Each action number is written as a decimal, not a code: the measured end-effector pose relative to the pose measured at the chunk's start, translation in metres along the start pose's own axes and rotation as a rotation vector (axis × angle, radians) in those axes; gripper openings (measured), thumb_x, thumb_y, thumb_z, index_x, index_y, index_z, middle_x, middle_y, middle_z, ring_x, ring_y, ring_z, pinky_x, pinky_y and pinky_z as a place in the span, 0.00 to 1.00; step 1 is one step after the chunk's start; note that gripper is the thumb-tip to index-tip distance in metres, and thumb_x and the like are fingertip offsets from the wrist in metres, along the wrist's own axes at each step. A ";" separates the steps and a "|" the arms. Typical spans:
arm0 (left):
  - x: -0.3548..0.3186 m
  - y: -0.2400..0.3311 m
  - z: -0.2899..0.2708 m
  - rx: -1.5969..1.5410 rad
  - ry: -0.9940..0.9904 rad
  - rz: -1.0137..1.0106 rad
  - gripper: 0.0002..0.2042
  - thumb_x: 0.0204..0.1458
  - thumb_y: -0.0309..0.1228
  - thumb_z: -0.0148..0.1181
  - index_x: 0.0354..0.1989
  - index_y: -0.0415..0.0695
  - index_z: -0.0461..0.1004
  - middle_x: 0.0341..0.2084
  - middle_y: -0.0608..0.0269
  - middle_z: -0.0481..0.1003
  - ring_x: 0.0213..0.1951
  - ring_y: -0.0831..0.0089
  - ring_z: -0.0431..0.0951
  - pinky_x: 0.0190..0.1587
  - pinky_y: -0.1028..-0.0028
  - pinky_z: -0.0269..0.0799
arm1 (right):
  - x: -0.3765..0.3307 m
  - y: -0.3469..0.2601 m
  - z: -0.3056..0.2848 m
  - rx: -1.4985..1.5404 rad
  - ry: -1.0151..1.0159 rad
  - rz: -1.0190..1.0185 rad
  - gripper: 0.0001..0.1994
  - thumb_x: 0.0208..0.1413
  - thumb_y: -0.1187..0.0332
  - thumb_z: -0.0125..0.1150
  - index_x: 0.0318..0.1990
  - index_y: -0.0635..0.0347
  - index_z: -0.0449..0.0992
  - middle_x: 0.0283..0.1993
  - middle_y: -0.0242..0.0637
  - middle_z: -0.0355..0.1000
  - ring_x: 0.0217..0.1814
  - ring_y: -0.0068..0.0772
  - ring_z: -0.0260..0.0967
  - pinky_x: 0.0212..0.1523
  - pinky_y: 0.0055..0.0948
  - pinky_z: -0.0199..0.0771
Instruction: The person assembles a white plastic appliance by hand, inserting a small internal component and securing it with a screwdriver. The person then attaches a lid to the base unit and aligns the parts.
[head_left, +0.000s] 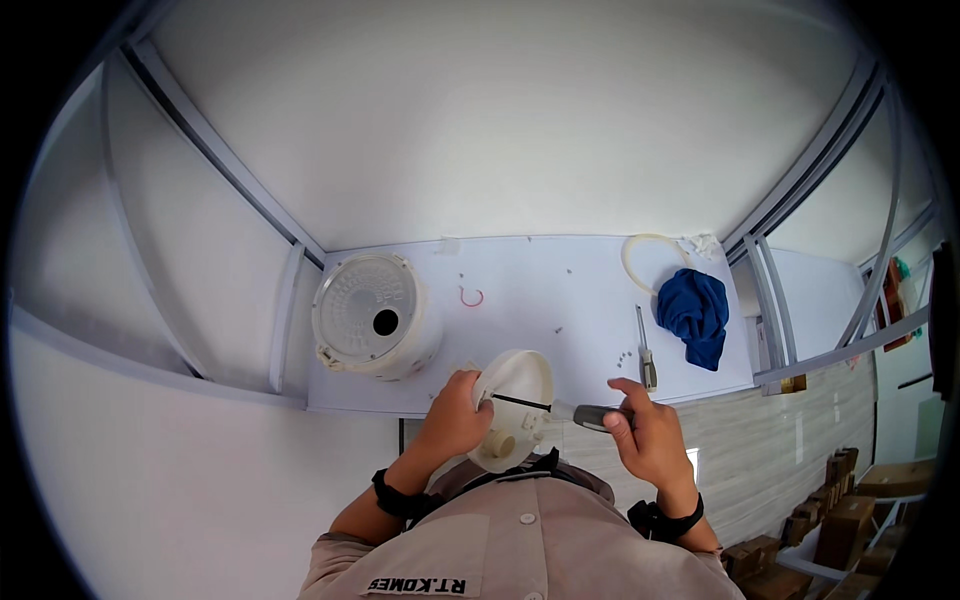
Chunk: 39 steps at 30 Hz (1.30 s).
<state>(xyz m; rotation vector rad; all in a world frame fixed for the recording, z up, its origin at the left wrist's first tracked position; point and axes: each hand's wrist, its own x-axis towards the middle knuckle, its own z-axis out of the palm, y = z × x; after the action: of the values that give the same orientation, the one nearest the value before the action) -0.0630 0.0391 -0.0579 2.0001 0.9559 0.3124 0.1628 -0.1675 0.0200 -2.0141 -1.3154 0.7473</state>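
My left hand [462, 412] is closed on the rim of a cream plastic housing [527, 378], a bowl-shaped piece tilted up at the table's front edge. Inside it a round stub [497, 443] shows near the bottom. My right hand [648, 440] grips the grey-and-black handle of a screwdriver [600, 417], index finger stretched out. The dark shaft points left across the housing's hollow, toward my left fingers. Whether its tip touches anything I cannot tell.
On the white table [520, 310] stand a white drum [365, 300] with a holed lid, a red curved strip [472, 300], several small screws [626, 361], another screwdriver [647, 355], a blue cloth [694, 312] and a cream ring [630, 262]. Frame posts [765, 290] border the sides.
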 end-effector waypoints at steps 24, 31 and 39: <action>0.004 0.003 -0.003 0.018 -0.001 -0.012 0.19 0.53 0.27 0.61 0.54 0.35 0.73 0.48 0.41 0.75 0.51 0.42 0.77 0.55 0.56 0.73 | 0.001 0.009 0.010 -0.026 0.217 -0.228 0.33 0.58 0.66 0.72 0.65 0.65 0.60 0.32 0.47 0.75 0.30 0.51 0.77 0.32 0.41 0.74; 0.007 0.006 -0.003 0.017 -0.022 -0.008 0.19 0.53 0.26 0.60 0.54 0.36 0.73 0.49 0.42 0.75 0.52 0.43 0.77 0.55 0.56 0.72 | 0.010 -0.003 0.008 0.028 0.314 -0.380 0.28 0.57 0.66 0.73 0.61 0.61 0.67 0.33 0.45 0.75 0.29 0.49 0.77 0.30 0.40 0.74; 0.002 0.005 -0.001 0.009 -0.028 -0.042 0.19 0.53 0.26 0.60 0.54 0.35 0.73 0.49 0.42 0.74 0.51 0.41 0.76 0.55 0.53 0.72 | 0.006 0.004 0.006 -0.108 0.265 -0.338 0.19 0.56 0.62 0.73 0.51 0.59 0.75 0.34 0.42 0.75 0.29 0.48 0.76 0.29 0.39 0.74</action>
<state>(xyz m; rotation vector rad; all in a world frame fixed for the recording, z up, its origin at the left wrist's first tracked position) -0.0597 0.0399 -0.0535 1.9845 0.9822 0.2572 0.1631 -0.1617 0.0126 -1.8281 -1.5068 0.2498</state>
